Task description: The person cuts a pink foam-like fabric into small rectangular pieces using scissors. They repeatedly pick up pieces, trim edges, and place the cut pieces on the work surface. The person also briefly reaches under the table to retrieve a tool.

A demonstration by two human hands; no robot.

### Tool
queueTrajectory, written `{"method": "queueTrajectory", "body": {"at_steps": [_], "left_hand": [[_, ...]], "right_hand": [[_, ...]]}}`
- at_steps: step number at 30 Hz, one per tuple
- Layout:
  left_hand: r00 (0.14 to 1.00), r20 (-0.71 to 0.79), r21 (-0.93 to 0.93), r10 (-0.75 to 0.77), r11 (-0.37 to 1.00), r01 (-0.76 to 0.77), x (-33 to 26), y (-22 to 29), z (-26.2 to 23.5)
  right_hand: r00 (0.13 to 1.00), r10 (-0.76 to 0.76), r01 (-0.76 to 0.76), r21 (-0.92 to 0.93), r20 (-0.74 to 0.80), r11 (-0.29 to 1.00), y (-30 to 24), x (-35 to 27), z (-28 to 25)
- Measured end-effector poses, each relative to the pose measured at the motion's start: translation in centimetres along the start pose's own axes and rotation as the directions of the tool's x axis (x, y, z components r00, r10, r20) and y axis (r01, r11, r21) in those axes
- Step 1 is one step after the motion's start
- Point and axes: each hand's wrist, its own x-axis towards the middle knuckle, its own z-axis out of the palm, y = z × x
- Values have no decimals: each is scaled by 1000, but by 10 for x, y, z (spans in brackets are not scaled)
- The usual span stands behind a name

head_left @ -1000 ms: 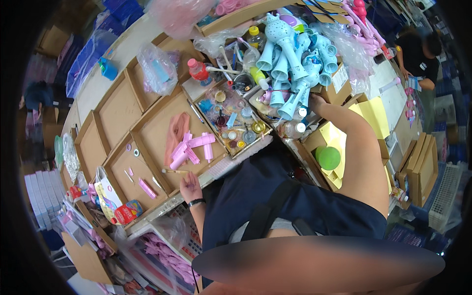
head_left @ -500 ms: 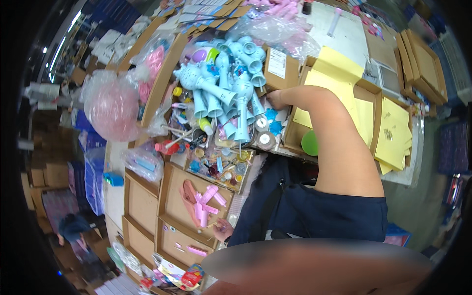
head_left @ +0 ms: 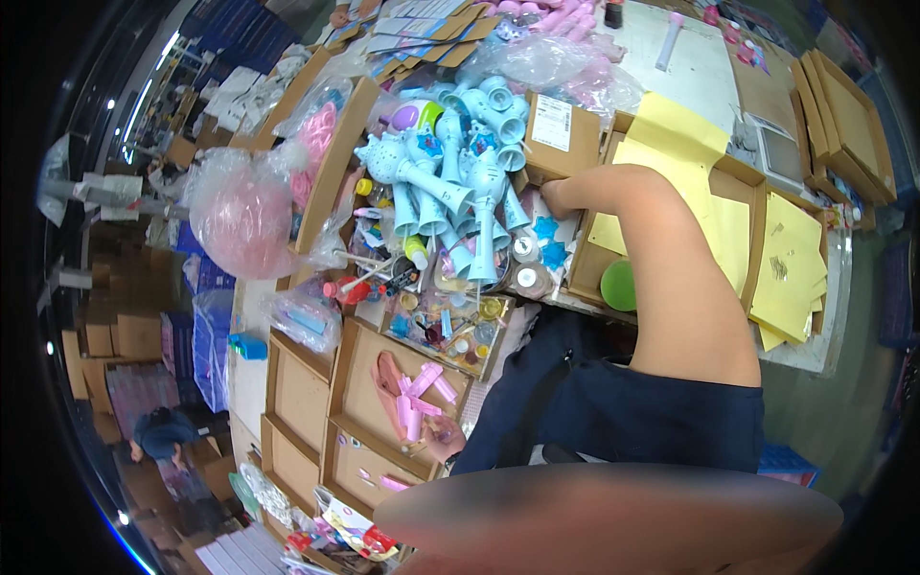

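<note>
My right hand (head_left: 558,197) reaches in beside a small brown carton (head_left: 561,139), next to blue star-shaped pieces (head_left: 545,228). Its fingers are mostly hidden, so what they hold cannot be told. My left hand (head_left: 444,438) is low at the right edge of a shallow cardboard tray (head_left: 356,402), close to several pink plastic pieces (head_left: 415,407). It is small and blurred there; I cannot make out its finger position. A brownish-pink cloth-like strip (head_left: 385,376) lies beside the pink pieces. Light-blue horn-shaped toy parts (head_left: 441,182) are heaped left of my right hand.
A wooden tray of small paint pots (head_left: 465,340) stands between my hands, with glass jars (head_left: 529,279) nearby. Yellow sheets (head_left: 671,182) and a green round cup (head_left: 619,286) are at the right. A bag of pink parts (head_left: 244,211) hangs at the left edge.
The whole view has shifted slightly right. My left hand has moved up closer to the pink pieces; a thin stick seen by it earlier is no longer visible. My right hand stays beside the carton.
</note>
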Motion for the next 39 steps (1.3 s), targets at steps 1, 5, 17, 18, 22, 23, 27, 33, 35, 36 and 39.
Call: {"method": "queueTrajectory", "body": {"at_steps": [1, 5, 17, 18, 22, 23, 27, 33, 35, 36, 39], "left_hand": [[1000, 7, -7, 6, 1000, -6, -3, -2, 1], [999, 21, -26, 38, 999, -37, -17, -7, 4], [998, -52, -53, 26, 998, -29, -5, -10, -21], [998, -56, -55, 19, 998, -22, -4, -10, -21], [1000, -30, -59, 1, 998, -2, -3, -10, -19], [1000, -14, -47, 1, 999, -1, -4, -11, -19], [998, -54, -59, 30, 998, -33, -9, -11, -22], [997, -74, -67, 30, 997, -35, -11, -8, -23], [997, -67, -60, 28, 998, -32, -10, -8, -23], [998, -63, -55, 25, 998, -28, -9, -9, -22], [997, -74, -52, 32, 998, -36, -8, -11, -21]], "right_hand": [[1000, -10, 10, -10, 13, 1000, -1, 2, 0], [997, -34, 37, -36, 65, 999, 1, 6, 0], [982, -185, 189, -214, 40, 958, 10, -4, -10], [982, -183, 189, -216, 46, 958, 10, -2, -10], [983, -166, 182, -244, 85, 953, 7, 6, -7], [982, -166, 184, -252, 92, 950, 7, 7, -6], [978, -188, 207, -288, 92, 935, 8, 3, -6], [914, 297, -42, 664, -276, 746, -8, -20, -39], [790, 589, -106, 909, -168, 402, -20, -27, -54], [757, 646, -54, 974, -103, 218, -23, -31, -60], [652, 747, 375, 802, 128, -465, -36, -26, -65]]}}
